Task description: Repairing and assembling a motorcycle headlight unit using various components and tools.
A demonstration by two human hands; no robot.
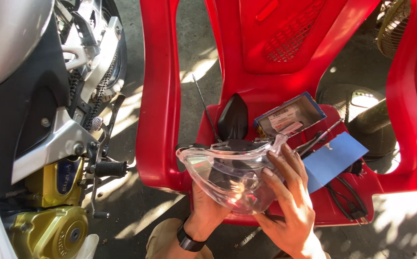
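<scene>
Both hands gripped the clear lens (227,172) over the red chair (266,91): left hand (206,216) underneath, half hidden; right hand (287,201) fingers clasped its rim, wrist cut off.

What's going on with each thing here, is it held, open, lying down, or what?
Clear plastic headlight lens: held in both hands, hollow side up.
Left hand: gripping lens from below.
Right hand: fingers spread on lens's side.
Small cardboard box: open, on red plastic chair.
Blue flap: lying flat.
Black mirror: resting on seat.
Motorcycle: parked.
</scene>
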